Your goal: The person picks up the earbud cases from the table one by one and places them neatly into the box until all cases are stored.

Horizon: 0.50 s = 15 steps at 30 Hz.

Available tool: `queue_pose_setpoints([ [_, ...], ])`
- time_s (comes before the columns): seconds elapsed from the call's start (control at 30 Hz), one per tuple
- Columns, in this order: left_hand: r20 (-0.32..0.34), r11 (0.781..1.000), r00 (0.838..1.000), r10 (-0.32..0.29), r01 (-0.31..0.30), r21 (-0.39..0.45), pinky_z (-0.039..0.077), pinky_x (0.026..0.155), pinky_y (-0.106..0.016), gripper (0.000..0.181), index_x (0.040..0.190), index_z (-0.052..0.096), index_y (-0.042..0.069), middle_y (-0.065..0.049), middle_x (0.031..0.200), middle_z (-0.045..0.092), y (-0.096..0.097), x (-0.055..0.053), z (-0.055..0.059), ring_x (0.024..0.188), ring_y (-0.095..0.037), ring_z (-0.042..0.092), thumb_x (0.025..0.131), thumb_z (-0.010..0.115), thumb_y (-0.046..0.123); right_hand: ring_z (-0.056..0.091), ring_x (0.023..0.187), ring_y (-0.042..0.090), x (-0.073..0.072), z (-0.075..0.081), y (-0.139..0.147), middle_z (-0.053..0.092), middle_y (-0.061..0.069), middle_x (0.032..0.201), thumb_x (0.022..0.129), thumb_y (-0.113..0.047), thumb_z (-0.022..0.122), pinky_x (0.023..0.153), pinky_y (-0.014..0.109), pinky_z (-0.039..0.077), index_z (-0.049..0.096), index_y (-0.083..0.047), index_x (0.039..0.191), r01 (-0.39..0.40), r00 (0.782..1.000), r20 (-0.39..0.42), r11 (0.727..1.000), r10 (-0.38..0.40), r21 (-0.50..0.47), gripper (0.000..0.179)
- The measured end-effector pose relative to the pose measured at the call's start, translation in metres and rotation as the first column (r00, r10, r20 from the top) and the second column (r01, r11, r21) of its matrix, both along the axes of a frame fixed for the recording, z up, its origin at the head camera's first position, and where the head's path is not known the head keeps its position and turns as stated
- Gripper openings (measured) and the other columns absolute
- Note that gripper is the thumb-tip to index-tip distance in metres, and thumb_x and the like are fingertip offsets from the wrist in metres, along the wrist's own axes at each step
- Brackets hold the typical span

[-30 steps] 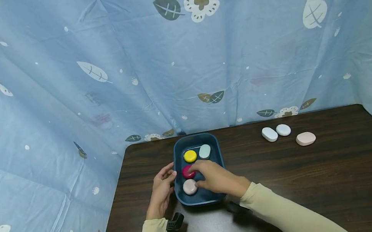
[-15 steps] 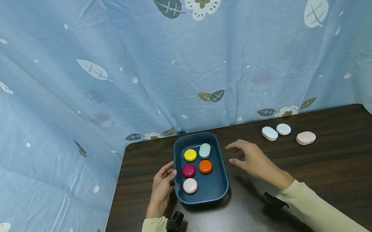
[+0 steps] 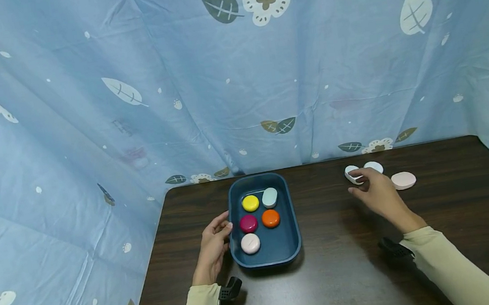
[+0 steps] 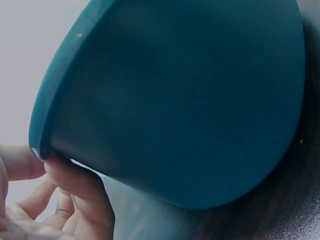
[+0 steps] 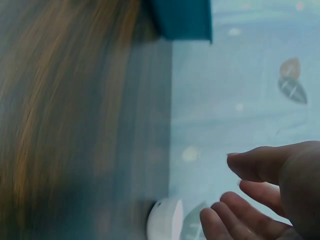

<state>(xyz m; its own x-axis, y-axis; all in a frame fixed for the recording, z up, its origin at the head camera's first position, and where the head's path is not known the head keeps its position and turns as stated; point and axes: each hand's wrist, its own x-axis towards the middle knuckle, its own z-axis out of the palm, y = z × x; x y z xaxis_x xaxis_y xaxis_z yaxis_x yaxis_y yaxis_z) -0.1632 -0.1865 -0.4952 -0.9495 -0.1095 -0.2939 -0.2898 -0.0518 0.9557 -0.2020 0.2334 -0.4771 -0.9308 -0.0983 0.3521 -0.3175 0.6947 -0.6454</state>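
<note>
My left hand (image 3: 213,248) pinches the left rim of a dark blue tray (image 3: 292,248) between thumb and finger; the left wrist view shows the tray wall (image 4: 175,110) close up. Inside sit smooth rounded pieces: yellow (image 3: 250,203), pale mint (image 3: 270,197), magenta (image 3: 248,223), orange (image 3: 271,218) and pale pink (image 3: 250,244). My right hand (image 3: 380,196) is over the table at the right, fingers parted and holding nothing. Its fingertips are by a white oval piece (image 3: 350,172), which they partly cover in the head view. A white round piece (image 3: 374,166) lies just behind.
A pale pink oval piece (image 3: 403,180) lies right of my right hand. Everything stands on a dark wood-grain table (image 3: 333,279). A blue patterned curtain (image 3: 198,76) hangs along the table's back edge and left side.
My right hand has left the tray and moved right to the white pieces. The orange piece, hidden under that hand earlier, now shows in the tray. The left hand stays on the rim.
</note>
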Motion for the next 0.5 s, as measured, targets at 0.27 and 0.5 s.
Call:
queue_pose_setpoints([
  [0.27,-0.012,1.000,1.000,-0.001,0.001,-0.004,0.052,0.073,-0.030,0.043,0.151,0.055,0.004,-0.004,0.108,0.056,-0.001,0.001,0.000,0.101,-0.021,0.054,0.109,0.058,0.011,0.072,0.089,0.047,-0.017,-0.015,0.017,0.061,0.038,0.119,0.087,0.007,0.079,0.072,0.054,0.059,0.063,0.016,0.129,0.057,0.998,-0.022,0.998,-0.056,0.015,0.045],
  [0.5,-0.020,1.000,1.000,-0.009,0.009,-0.002,0.051,0.073,-0.031,0.045,0.152,0.054,0.004,-0.004,0.109,0.055,0.000,0.003,0.002,0.100,-0.022,0.054,0.109,0.058,0.011,0.068,0.089,0.045,-0.026,-0.021,0.020,0.059,0.038,0.121,0.087,0.004,0.079,0.073,0.055,0.056,0.061,0.017,0.131,0.090,0.996,0.016,0.994,-0.091,0.061,0.049],
])
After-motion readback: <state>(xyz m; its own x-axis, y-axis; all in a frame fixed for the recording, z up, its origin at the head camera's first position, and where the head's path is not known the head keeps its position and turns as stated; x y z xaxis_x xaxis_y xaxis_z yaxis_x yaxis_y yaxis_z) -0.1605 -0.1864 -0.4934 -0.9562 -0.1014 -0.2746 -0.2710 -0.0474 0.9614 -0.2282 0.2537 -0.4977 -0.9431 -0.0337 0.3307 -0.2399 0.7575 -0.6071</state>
